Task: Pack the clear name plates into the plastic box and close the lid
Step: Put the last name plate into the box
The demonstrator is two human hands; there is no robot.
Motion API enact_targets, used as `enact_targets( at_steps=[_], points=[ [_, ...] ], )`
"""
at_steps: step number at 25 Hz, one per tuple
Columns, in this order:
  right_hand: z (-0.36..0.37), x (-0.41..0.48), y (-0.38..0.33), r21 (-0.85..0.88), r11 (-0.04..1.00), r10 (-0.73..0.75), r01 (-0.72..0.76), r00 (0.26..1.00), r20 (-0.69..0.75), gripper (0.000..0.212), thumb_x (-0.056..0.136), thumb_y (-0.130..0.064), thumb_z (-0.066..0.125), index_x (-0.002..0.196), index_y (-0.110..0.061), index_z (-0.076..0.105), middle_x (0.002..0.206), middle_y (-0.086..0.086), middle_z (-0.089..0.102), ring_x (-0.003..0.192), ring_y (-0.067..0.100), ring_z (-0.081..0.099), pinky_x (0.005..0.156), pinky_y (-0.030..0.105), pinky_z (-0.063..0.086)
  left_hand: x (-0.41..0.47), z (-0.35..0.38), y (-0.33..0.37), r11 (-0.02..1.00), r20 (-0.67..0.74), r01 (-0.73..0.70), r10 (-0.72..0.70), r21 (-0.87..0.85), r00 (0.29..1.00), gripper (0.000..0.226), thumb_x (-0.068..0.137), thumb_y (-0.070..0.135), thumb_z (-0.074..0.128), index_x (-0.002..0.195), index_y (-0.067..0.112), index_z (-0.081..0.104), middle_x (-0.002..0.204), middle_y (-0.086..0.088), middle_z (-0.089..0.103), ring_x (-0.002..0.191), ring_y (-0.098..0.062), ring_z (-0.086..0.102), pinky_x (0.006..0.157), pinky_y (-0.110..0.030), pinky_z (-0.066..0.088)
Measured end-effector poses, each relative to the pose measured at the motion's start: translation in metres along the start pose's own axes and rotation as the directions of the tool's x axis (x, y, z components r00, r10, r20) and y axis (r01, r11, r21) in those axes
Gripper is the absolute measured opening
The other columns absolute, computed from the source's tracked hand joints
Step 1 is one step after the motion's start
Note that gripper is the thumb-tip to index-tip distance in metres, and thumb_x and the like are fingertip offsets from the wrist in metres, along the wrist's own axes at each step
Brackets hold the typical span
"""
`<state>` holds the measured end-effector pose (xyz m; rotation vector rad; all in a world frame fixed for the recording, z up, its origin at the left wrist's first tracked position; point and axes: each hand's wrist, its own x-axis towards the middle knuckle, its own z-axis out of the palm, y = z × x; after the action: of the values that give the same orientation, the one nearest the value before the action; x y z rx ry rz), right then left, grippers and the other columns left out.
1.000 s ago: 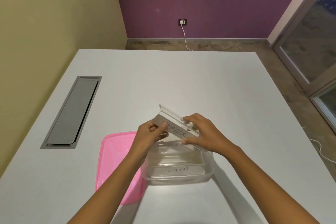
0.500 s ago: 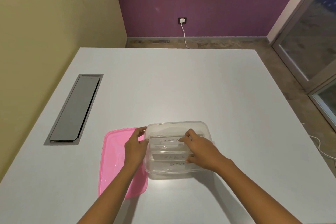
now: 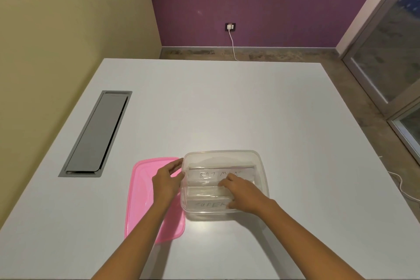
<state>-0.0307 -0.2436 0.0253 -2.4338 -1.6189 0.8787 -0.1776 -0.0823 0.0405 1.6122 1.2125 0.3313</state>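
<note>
A clear plastic box (image 3: 261, 166) stands on the white table near the front edge. Clear name plates (image 3: 211, 175) with handwritten words lie inside it, stacked in steps. My right hand (image 3: 241, 195) reaches into the box, fingers resting on the plates at their right part. My left hand (image 3: 167, 179) is outside the box, fingers against its left wall. The pink lid (image 3: 141, 198) lies flat on the table left of the box, partly under my left hand.
A grey cable hatch (image 3: 97, 134) is set into the white table (image 3: 227, 107) at the left. Beyond the far edge are a purple wall with a socket and white cable (image 3: 231, 38). A glass door is at the right.
One second ago both hands held a plate above the box. It now lies inside; my right hand presses on the plates and my left hand has moved to the box's left wall.
</note>
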Motion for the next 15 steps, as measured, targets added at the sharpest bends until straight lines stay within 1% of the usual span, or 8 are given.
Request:
enact_targets(
  at_steps=[3,7,12,13,14,15],
  points=[
    [0.002,0.003,0.003,0.048,0.999,-0.005,0.003,1.000,0.024,0.062,0.077,-0.013,0.073,0.132,-0.016,0.045,0.126,0.005,0.046,0.110,0.027,0.053,0.090,0.035,0.047,0.001,0.001,-0.002,1.000,-0.008,0.006,-0.006,-0.022,1.000,0.041,0.081,0.007,0.066,0.119,0.021,0.064,0.115,0.000,0.070,0.108,-0.018,0.064,0.097,-0.049,0.050],
    [0.006,0.004,0.004,0.086,0.996,0.006,-0.007,1.000,0.005,0.060,0.077,-0.013,0.073,0.131,-0.016,0.047,0.124,0.005,0.047,0.110,0.025,0.053,0.091,0.035,0.047,0.000,0.002,-0.004,1.000,-0.015,-0.001,0.000,-0.027,1.000,0.040,0.082,0.009,0.066,0.120,0.022,0.064,0.117,0.000,0.070,0.110,-0.019,0.064,0.098,-0.049,0.049],
    [0.013,0.003,0.001,0.165,0.978,0.144,-0.130,0.987,-0.077,0.059,0.073,-0.013,0.076,0.126,-0.015,0.051,0.122,0.006,0.051,0.114,0.023,0.051,0.092,0.034,0.047,0.001,0.003,-0.006,0.999,-0.023,-0.004,0.003,-0.038,1.000,0.039,0.083,0.010,0.064,0.121,0.021,0.063,0.119,-0.001,0.068,0.109,-0.020,0.064,0.098,-0.046,0.050],
    [0.015,0.003,0.000,0.186,0.971,0.168,-0.150,0.982,-0.087,0.060,0.073,-0.013,0.077,0.127,-0.014,0.051,0.123,0.006,0.052,0.115,0.023,0.051,0.093,0.033,0.046,0.000,0.004,-0.006,1.000,-0.028,-0.013,0.012,-0.027,1.000,0.039,0.084,0.011,0.063,0.121,0.022,0.063,0.120,0.000,0.068,0.106,-0.019,0.065,0.095,-0.040,0.051],
    [0.017,0.003,0.000,0.208,0.964,0.189,-0.167,0.977,-0.094,0.061,0.072,-0.013,0.077,0.127,-0.014,0.051,0.124,0.006,0.052,0.116,0.023,0.050,0.094,0.032,0.046,-0.001,0.005,-0.007,1.000,-0.036,-0.027,0.027,-0.003,0.999,0.039,0.085,0.012,0.062,0.122,0.023,0.062,0.121,0.000,0.067,0.098,-0.014,0.065,0.088,-0.031,0.053],
    [0.018,0.003,-0.001,0.230,0.956,0.208,-0.181,0.973,-0.098,0.062,0.072,-0.014,0.078,0.128,-0.015,0.051,0.125,0.006,0.052,0.116,0.022,0.050,0.095,0.030,0.045,-0.003,0.006,-0.007,0.999,-0.048,-0.046,0.047,0.027,0.998,0.039,0.085,0.012,0.060,0.122,0.024,0.062,0.119,0.001,0.068,0.085,-0.009,0.063,0.076,-0.020,0.049]
  ],
)
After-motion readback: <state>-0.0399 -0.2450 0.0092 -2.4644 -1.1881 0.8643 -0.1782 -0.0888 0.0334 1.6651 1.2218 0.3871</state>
